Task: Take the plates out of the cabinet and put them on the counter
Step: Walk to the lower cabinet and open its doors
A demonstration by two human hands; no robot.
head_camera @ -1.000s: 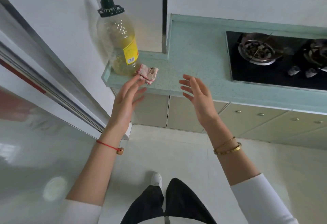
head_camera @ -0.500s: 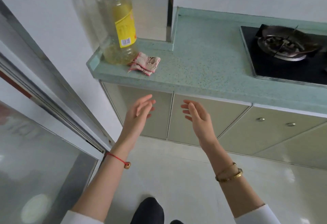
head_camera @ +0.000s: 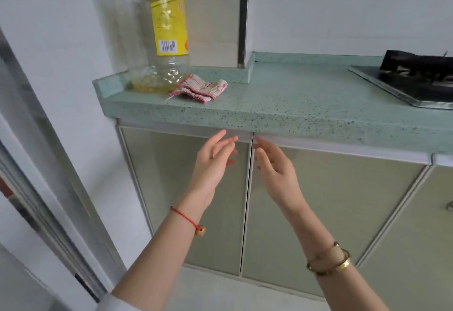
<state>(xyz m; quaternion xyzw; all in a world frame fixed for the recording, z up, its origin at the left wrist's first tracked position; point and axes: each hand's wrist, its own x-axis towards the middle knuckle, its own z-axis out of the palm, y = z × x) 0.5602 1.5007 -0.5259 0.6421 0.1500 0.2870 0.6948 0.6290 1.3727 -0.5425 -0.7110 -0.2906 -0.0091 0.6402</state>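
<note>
Beige cabinet doors [head_camera: 171, 183] closer | left hand [head_camera: 211, 163], right hand [head_camera: 275, 169] risen before them | fingers loose, empty

White walls [head_camera: 343, 16]; pale floor [head_camera: 213, 293] (glossy); steel door frame [head_camera: 61, 175]

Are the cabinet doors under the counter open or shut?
Shut: the left door and right door sit flush, a thin seam between them.

We've got bright, even, diffuse light and no hard shadows, just a soft band under the table [head_camera: 294, 114] overhang. Motion blur smears the door frame [head_camera: 46, 163] and bottle [head_camera: 160, 28] at left. Mild sheen on the cabinet doors [head_camera: 331, 200]. The wide-angle lens bends lines toward the edges.
</note>
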